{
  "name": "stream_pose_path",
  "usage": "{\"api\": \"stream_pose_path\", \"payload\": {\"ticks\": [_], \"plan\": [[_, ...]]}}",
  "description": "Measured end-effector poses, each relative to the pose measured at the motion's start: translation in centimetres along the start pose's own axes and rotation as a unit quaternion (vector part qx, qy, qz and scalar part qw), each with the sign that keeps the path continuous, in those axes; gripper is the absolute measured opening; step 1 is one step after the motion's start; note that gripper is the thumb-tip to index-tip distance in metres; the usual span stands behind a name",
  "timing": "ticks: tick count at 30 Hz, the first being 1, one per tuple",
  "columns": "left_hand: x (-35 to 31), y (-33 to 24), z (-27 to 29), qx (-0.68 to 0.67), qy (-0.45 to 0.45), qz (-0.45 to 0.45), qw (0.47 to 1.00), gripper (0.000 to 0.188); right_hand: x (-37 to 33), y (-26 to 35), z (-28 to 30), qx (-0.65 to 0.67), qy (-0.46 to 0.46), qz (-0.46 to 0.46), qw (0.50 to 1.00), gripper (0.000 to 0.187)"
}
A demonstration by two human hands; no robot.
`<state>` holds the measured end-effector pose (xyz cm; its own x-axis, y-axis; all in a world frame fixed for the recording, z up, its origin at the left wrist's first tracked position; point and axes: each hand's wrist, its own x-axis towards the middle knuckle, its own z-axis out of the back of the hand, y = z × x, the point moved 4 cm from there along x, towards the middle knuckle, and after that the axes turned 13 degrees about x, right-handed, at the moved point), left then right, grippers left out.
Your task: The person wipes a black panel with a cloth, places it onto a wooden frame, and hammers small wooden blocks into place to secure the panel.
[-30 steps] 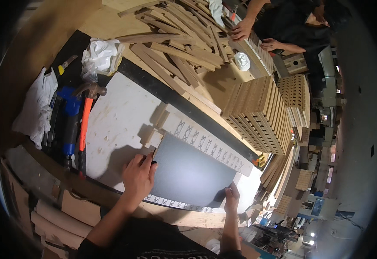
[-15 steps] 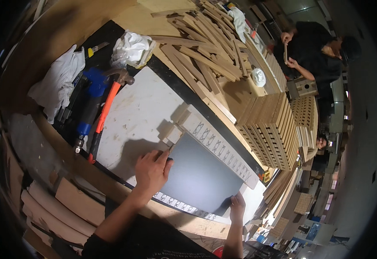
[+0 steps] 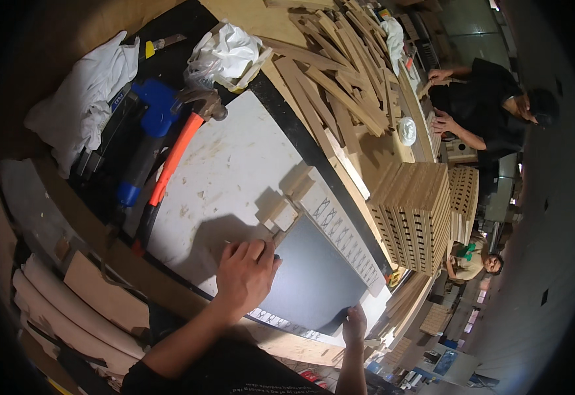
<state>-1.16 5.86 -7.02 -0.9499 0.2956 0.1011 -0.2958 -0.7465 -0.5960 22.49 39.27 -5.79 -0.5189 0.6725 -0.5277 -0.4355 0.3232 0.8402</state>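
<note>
A flat dark grey panel [image 3: 310,280] lies on the white board [image 3: 215,164] in front of me. Along its far side runs a pale wooden strip [image 3: 340,230] with a row of crossed markings, and a similar marked strip [image 3: 284,322] lies at its near side. My left hand [image 3: 247,276] is closed, its fingers curled over the panel's left end beside small wooden blocks [image 3: 279,216]. At the panel's right near corner, my right hand [image 3: 354,326] pinches the edge between thumb and fingers. Part of the gripped edges is hidden by my fingers.
To the left lie an orange-handled claw hammer [image 3: 179,155], a blue-and-black power tool [image 3: 152,112], a yellow utility knife [image 3: 159,45] and white bags [image 3: 225,56]. Beyond are loose wood strips [image 3: 340,72] and stacked slotted boards [image 3: 409,217]. Two people [image 3: 478,105] are at the right.
The view has shifted, so the bench things sit differently in the picture. Both hands stay at the panel's ends. The far person's hands have moved apart, and the second person shows more fully.
</note>
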Motion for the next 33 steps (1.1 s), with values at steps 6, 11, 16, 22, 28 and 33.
{"api": "stream_pose_path", "payload": {"ticks": [6,11,16,22,28,33], "plan": [[0.2,0.0,-0.4,-0.042,0.024,0.019,0.999,0.032,0.5,-0.5,2.7,-0.100,-0.003,-0.007,0.995,0.041],[0.6,0.5,-0.1,-0.062,0.048,0.070,0.994,0.033,0.0,0.5,0.0,-0.311,0.068,0.111,0.941,0.036],[1.0,0.3,-0.3,-0.072,0.045,0.059,0.995,0.028,0.2,0.2,0.6,-0.023,-0.026,0.030,0.999,0.041],[1.1,0.5,-0.3,-0.107,0.026,0.080,0.991,0.025,0.9,0.5,1.5,-0.102,0.000,0.065,0.993,0.031],[0.7,0.1,-0.2,-0.041,-0.024,-0.001,0.999,0.025,2.1,-1.4,2.6,0.005,0.052,0.110,0.993,0.032],[0.2,0.2,-0.8,-0.003,-0.093,-0.090,0.992,0.025,2.6,-1.9,3.0,-0.023,0.038,0.125,0.991,0.036]]}}
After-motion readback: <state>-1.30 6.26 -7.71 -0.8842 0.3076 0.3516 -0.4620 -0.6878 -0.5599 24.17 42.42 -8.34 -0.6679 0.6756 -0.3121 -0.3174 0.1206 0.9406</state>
